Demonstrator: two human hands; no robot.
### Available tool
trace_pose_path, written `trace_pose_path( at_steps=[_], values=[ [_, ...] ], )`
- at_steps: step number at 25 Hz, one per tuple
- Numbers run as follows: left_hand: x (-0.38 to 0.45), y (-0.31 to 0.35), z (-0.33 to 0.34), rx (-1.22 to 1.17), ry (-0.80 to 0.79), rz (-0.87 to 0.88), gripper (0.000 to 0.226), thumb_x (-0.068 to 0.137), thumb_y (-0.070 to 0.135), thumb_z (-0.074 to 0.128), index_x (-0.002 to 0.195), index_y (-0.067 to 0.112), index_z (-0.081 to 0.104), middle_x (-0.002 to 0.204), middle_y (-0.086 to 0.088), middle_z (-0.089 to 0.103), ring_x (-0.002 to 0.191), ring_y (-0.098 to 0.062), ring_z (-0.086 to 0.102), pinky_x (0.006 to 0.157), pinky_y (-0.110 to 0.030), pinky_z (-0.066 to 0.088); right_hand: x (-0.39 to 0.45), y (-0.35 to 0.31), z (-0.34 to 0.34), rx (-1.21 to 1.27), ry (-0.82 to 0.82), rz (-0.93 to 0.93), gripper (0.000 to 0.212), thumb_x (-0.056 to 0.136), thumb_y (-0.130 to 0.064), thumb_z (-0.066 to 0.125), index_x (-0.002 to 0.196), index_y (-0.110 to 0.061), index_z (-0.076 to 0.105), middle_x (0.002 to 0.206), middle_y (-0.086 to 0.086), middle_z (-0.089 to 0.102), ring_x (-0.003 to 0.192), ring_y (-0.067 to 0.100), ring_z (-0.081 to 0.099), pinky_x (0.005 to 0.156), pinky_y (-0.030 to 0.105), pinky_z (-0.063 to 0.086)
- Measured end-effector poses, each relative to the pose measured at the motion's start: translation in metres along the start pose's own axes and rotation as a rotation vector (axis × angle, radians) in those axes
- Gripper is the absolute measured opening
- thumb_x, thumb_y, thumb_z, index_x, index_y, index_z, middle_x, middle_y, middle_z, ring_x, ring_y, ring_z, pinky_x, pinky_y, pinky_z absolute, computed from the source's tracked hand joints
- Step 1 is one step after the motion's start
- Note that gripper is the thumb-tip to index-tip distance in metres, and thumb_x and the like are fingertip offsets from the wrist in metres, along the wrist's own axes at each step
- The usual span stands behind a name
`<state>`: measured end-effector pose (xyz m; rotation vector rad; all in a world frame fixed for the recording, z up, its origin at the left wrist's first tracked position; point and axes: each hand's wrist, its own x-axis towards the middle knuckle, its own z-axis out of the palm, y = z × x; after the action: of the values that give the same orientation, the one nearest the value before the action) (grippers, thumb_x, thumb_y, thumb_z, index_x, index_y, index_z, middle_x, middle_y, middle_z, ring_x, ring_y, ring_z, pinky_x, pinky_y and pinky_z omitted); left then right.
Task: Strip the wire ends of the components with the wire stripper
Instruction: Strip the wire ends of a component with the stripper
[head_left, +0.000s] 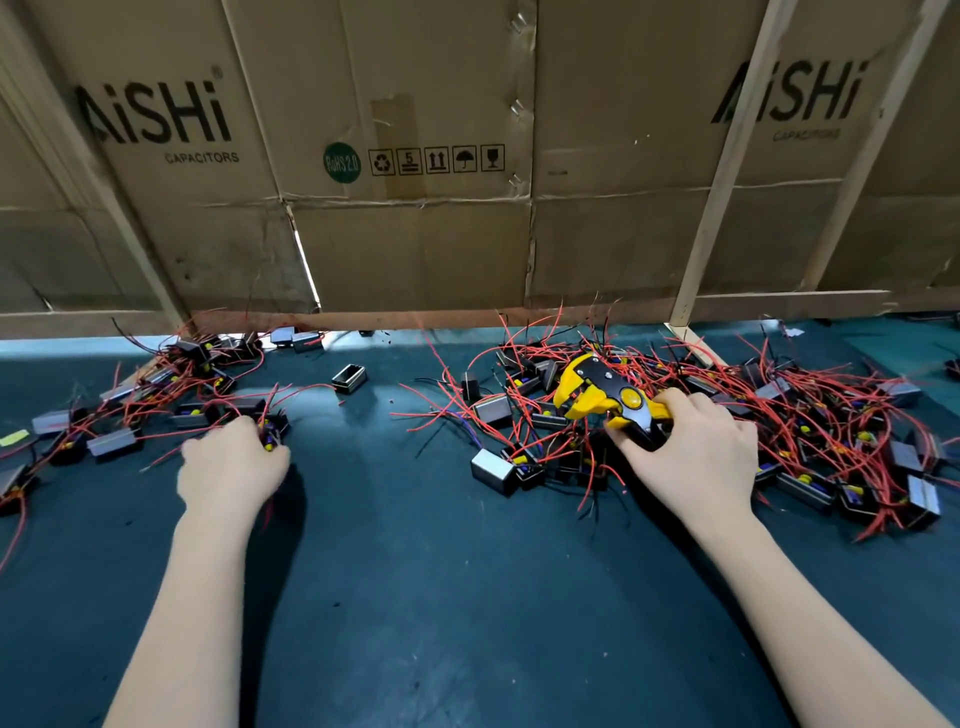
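Two hands are working at the table (415, 597): the right hand (696, 452) is gripping the yellow wire stripper (602, 397) right of centre, while the left hand (234, 467) is pinching a component (272, 428) at the left pile. Cardboard boxes (415, 234) reading "AiSHi CAPACITORS" and "RoHS 2.0" are standing along the top.
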<state>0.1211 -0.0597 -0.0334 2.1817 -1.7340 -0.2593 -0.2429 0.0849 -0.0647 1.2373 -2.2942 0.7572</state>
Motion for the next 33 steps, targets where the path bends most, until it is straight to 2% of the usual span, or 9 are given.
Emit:
trace_pose_path(
  at_steps=[4,6,9,11,13,16,20,27,33],
  values=[
    [-0.01,0.017,-0.003,-0.183,-0.108,0.289,0.004,0.082,0.02,0.072,0.085,0.022,0.071,0.082,-0.004,0.075,0.089,-0.025,0.069,0.075,-0.031,0.052,-0.001,-0.002,-0.002,0.004,-0.011,-0.019,0.052,0.072,-0.065,0.069,0.09,-0.017,0.064,0.085,0.004,0.063,0.087,0.032,0.061,0.077,0.039,0.035],
    [-0.022,0.031,-0.005,-0.386,-0.198,0.498,0.016,0.083,0.011,0.073,0.073,0.024,0.072,0.058,0.001,0.071,0.059,-0.008,0.067,0.062,-0.021,0.05,-0.001,-0.001,-0.002,0.001,-0.02,-0.016,0.052,0.073,-0.066,0.068,0.09,-0.017,0.063,0.084,0.003,0.063,0.088,0.031,0.061,0.077,0.039,0.034],
    [-0.04,0.046,-0.006,-0.518,-0.421,0.726,0.005,0.085,0.023,0.074,0.081,0.024,0.074,0.061,-0.001,0.072,0.053,-0.013,0.06,0.062,-0.028,0.046,-0.001,-0.001,-0.002,0.014,-0.022,-0.019,0.051,0.072,-0.065,0.069,0.089,-0.017,0.063,0.084,0.003,0.063,0.088,0.031,0.061,0.077,0.039,0.034],
    [-0.049,0.049,-0.007,-0.505,-0.751,0.769,0.027,0.087,0.048,0.067,0.094,0.023,0.075,0.075,-0.004,0.076,0.042,-0.015,0.05,0.05,-0.025,0.042,-0.001,-0.001,-0.002,0.018,-0.021,-0.019,0.05,0.072,-0.064,0.07,0.089,-0.017,0.063,0.084,0.002,0.063,0.087,0.031,0.061,0.077,0.039,0.034],
    [-0.049,0.05,-0.008,-0.569,-0.787,0.751,0.045,0.089,0.059,0.055,0.091,0.019,0.077,0.073,-0.009,0.076,0.032,-0.008,0.035,0.038,-0.019,0.03,0.0,0.0,-0.003,0.02,-0.018,-0.027,0.049,0.072,-0.064,0.069,0.087,-0.018,0.063,0.083,0.001,0.063,0.086,0.031,0.061,0.076,0.038,0.034],
    [-0.045,0.051,-0.002,-0.612,-0.527,0.704,0.047,0.084,0.058,0.057,0.069,0.017,0.074,0.058,-0.009,0.07,0.041,-0.004,0.045,0.047,-0.017,0.036,0.0,-0.001,-0.003,0.017,-0.028,-0.034,0.049,0.073,-0.065,0.068,0.086,-0.018,0.062,0.083,0.0,0.063,0.087,0.03,0.061,0.076,0.038,0.035],
    [-0.045,0.056,0.02,-0.247,-0.334,0.701,0.025,0.079,0.046,0.076,0.064,0.026,0.07,0.063,0.014,0.068,0.069,-0.008,0.062,0.07,-0.03,0.048,0.0,-0.002,-0.002,0.019,-0.038,-0.034,0.05,0.073,-0.065,0.068,0.088,-0.018,0.063,0.086,0.002,0.063,0.089,0.031,0.06,0.079,0.039,0.035],
    [-0.06,0.066,0.018,-0.779,-0.735,0.826,0.016,0.092,0.019,0.065,0.099,0.015,0.079,0.093,0.001,0.078,0.093,-0.011,0.072,0.085,-0.016,0.051,-0.002,-0.006,-0.003,0.059,0.008,-0.07,0.048,0.071,-0.06,0.071,0.088,-0.015,0.063,0.083,0.003,0.061,0.086,0.032,0.059,0.078,0.039,0.035],
    [-0.085,0.085,0.037,-0.988,-0.791,0.747,0.004,0.093,0.006,0.062,0.095,0.003,0.06,0.083,-0.016,0.076,0.075,-0.02,0.068,0.079,-0.024,0.052,-0.006,-0.012,-0.002,0.029,0.056,-0.13,0.048,0.068,-0.059,0.075,0.086,-0.016,0.063,0.079,0.003,0.06,0.08,0.032,0.059,0.075,0.04,0.036]
  ],
)
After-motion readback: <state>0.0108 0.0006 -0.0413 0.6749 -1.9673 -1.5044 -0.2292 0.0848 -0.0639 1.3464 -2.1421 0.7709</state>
